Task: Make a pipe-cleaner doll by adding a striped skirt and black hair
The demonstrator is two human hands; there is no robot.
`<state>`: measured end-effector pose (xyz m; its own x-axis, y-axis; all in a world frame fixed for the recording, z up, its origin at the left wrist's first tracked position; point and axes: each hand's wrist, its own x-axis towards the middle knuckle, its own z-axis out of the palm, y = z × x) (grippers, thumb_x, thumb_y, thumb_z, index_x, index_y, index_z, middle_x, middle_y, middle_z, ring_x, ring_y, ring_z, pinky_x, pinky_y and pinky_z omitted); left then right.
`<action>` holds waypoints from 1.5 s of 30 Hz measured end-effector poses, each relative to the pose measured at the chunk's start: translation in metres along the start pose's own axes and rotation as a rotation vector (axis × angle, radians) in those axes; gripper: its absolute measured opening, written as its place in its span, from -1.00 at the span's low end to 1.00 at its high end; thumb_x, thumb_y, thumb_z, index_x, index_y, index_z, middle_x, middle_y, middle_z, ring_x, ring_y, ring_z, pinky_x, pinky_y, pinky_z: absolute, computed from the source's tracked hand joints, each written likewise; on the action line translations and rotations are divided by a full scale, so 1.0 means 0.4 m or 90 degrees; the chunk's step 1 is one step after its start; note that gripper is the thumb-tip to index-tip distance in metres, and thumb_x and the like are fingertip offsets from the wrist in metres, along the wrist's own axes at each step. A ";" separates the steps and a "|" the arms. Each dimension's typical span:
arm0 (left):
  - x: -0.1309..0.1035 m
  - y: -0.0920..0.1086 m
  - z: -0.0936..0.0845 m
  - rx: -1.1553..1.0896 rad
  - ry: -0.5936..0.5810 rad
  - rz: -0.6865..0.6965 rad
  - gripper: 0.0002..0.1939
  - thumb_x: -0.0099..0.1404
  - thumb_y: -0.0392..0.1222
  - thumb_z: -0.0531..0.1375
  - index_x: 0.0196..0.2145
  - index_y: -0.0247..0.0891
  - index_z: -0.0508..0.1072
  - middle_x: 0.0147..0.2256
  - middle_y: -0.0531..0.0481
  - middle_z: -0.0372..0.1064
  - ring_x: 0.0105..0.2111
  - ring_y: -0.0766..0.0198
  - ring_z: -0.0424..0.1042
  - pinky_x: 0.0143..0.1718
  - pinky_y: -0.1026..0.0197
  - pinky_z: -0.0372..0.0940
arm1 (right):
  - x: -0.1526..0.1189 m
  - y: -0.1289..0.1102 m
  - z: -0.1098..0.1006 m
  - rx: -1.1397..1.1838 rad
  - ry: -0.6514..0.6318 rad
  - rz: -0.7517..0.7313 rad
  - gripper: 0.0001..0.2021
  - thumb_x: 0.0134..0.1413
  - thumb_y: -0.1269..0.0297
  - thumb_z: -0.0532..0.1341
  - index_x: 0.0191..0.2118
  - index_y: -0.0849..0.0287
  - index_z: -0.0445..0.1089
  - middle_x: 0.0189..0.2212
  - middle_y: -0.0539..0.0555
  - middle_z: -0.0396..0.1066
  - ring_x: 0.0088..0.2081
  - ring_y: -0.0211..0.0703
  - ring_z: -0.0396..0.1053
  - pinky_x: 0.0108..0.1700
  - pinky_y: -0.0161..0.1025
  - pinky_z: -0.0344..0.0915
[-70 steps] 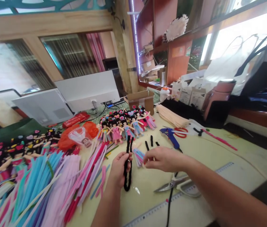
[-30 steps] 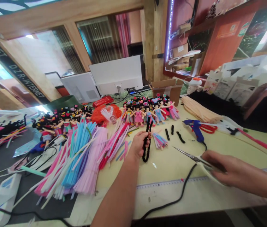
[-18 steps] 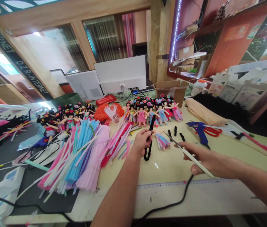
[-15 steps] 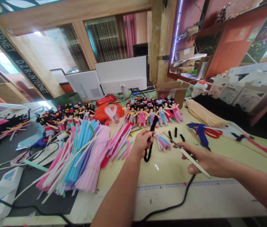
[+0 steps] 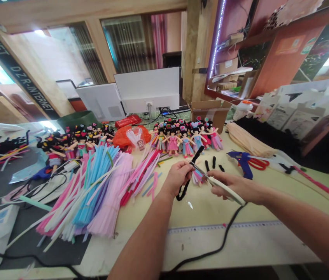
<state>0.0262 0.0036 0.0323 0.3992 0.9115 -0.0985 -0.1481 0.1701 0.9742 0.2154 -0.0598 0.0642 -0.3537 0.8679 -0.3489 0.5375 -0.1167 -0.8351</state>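
Note:
My left hand pinches a black pipe cleaner; a loop of it hangs below my fingers and a short end sticks up above them. In my right hand are white-handled scissors, their blades reaching to the black strand just beside my left fingertips. Whether the blades are closed on the strand I cannot tell. Under the scissors lies a small doll part with a pink and blue skirt, partly covered. Several short black pieces lie just beyond my right hand.
Bundles of pink, blue and lilac pipe cleaners lie to the left. Finished dolls stand in rows at the back. A blue glue gun and red-handled scissors lie to the right. A ruler and a black cable run along the front.
My right hand has brought the scissors left and up to the black pipe cleaner at my left fingertips. The strand's upper end now leans to the right. The view has shifted slightly.

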 end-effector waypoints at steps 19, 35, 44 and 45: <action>0.002 -0.011 0.004 0.031 -0.026 0.001 -0.86 0.06 -0.15 0.16 -0.50 -0.28 0.36 -0.70 0.18 0.10 -0.76 0.52 -0.08 -0.69 0.33 -0.25 | 0.026 0.016 0.011 0.009 0.029 -0.049 -0.53 -0.08 -0.05 0.26 -0.12 0.19 0.35 -0.47 -0.05 0.21 -0.47 -0.30 0.20 -0.48 -0.36 0.22; 0.006 -0.010 -0.001 0.043 -0.017 -0.034 -0.77 0.02 -0.05 0.20 -0.49 -0.29 0.35 -0.71 0.19 0.12 -0.76 0.55 -0.12 -0.69 0.35 -0.26 | 0.019 -0.029 0.015 0.026 0.053 -0.029 -0.71 -0.12 0.30 0.18 -0.19 0.23 0.41 -0.58 -0.12 0.17 -0.59 -0.41 0.13 -0.58 -0.45 0.13; 0.019 -0.049 0.011 0.043 -0.018 -0.077 -0.77 0.02 -0.05 0.19 -0.50 -0.28 0.32 -0.72 0.21 0.12 -0.78 0.56 -0.14 -0.69 0.35 -0.32 | 0.034 -0.002 0.033 0.080 0.082 0.043 -0.70 -0.16 0.39 0.13 -0.21 0.22 0.40 -0.64 -0.15 0.15 -0.68 -0.43 0.14 -0.66 -0.46 0.11; 0.020 -0.055 0.016 0.043 -0.020 -0.080 -0.77 0.03 -0.05 0.19 -0.51 -0.28 0.32 -0.72 0.20 0.12 -0.78 0.56 -0.15 -0.70 0.35 -0.32 | 0.036 0.006 0.035 0.079 0.086 0.052 -0.68 -0.16 0.39 0.12 -0.18 0.22 0.40 -0.64 -0.16 0.15 -0.69 -0.42 0.14 -0.66 -0.45 0.11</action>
<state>0.0385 0.0050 0.0114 0.4397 0.8719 -0.2157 -0.0335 0.2559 0.9661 0.2009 -0.0543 0.0513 -0.2027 0.9089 -0.3645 0.4592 -0.2406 -0.8552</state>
